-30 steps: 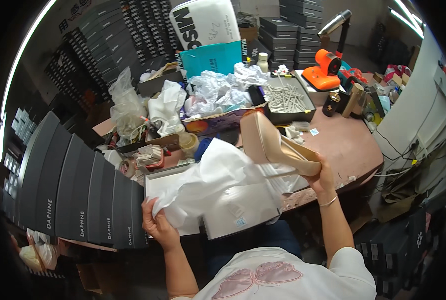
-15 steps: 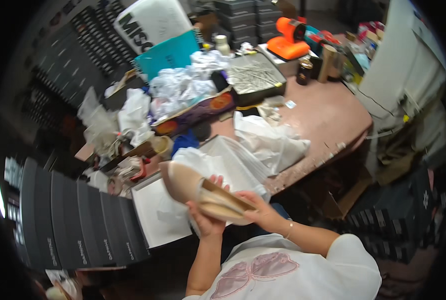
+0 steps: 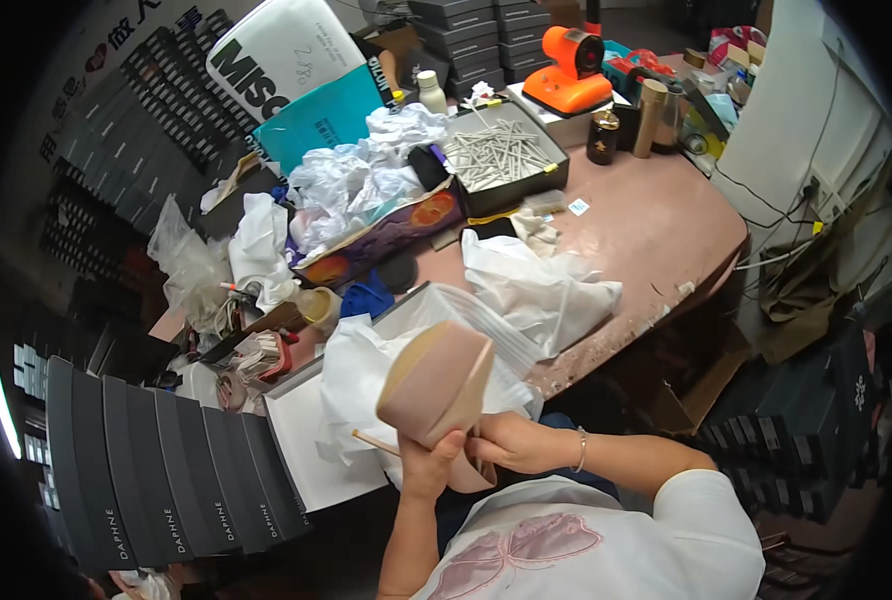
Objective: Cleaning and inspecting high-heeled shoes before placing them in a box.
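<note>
— Nearest first?
— Along the lower edge, a white top with a pink butterfly. Just above, a beige-pink shoe, held tilted up in front of the chest.
— And the grip?
— Left hand closed around the underside of the shoe, thumb pressed up against it. Right hand curled in from the other side, touching the shoe near the opening; fingertips hidden, so no telling what, if anything, is pinched there. Around the right wrist, a thin bracelet.
— Poking out to the left?
— A thin tan strip, running up to the left hand. Impossible to tell whether part of the shoe.
— Beyond that?
— White tissue paper in an open white-lined box, with a row of dark grey shoeboxes just beside, to the left. On the pink table, a loose white wrapping.
— Farther back?
— Crumpled paper heaped in a purple patterned carton. Next to that, a dark tray full of pale sticks. Behind, an orange device.
— And farthest?
— Stacked grey boxes.
</note>
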### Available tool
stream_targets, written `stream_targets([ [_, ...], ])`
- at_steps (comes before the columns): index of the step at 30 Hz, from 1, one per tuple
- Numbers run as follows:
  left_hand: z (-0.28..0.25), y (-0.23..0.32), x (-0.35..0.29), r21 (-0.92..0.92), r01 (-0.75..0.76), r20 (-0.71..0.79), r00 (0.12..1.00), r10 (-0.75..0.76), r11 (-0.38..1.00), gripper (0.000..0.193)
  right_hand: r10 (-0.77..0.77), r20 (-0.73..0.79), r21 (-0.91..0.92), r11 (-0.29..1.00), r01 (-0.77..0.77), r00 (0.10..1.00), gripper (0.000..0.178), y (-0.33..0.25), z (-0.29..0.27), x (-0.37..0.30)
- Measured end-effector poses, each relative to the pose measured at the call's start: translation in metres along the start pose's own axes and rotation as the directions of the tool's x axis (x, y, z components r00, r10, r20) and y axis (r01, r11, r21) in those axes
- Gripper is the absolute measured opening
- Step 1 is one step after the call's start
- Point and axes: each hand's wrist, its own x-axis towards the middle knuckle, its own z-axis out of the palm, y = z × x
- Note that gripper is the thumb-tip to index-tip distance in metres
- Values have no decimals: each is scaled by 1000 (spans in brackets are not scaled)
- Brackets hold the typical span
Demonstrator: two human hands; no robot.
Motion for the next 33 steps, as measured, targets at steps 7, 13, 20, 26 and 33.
stream_targets([
  [7, -42, -6, 38, 41, 183, 115, 976, -186, 982, 67, 303, 208, 484, 794, -367, 930, 33, 38, -7, -7],
  [13, -51, -24, 64, -588, 367, 90, 915, -393, 720, 66, -55, -446, -602, 757, -254, 894, 30, 55, -134, 22],
  [20, -29, -94, 35, -333, 230, -408, 839, -360, 915, 67, 286, -450, -783, 328, -528, 846, 87, 116, -174, 60],
  [26, -37, -31, 10, 170, -84, -247, 961, 125, 982, 70, 194, -418, -790, 406, -460, 888, 45, 121, -205, 51],
  [33, -31, -10, -22, 441, -234, -71, 953, 294, 867, 103, -44, -382, -755, 591, -284, 923, 27, -19, -202, 15],
])
